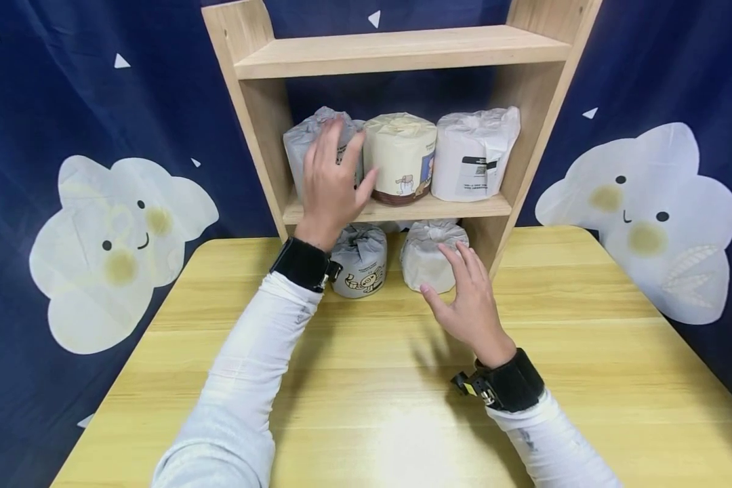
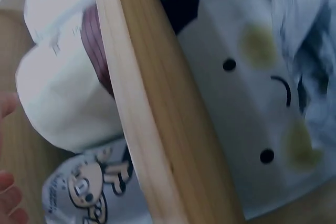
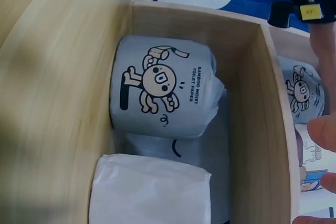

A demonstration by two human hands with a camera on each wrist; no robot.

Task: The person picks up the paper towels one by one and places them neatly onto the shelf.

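The grey roll [image 1: 317, 146] stands leftmost of 3 rolls on the middle shelf [image 1: 396, 209], plastic twisted on top. The left hand [image 1: 332, 183] covers it, fingers spread. The right hand [image 1: 470, 301], fingers apart, hovers by the white roll [image 1: 430, 254] below.

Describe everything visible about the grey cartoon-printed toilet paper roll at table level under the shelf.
The grey toilet paper roll stands upright on the table, under the wooden shelf unit's lower board, left of a white-wrapped roll. Its wrapper looks like soft plastic gathered at the top, printed with a cartoon figure and, in the right wrist view, "BAMBOO MOIST TOILET PAPER". Neither hand touches it.
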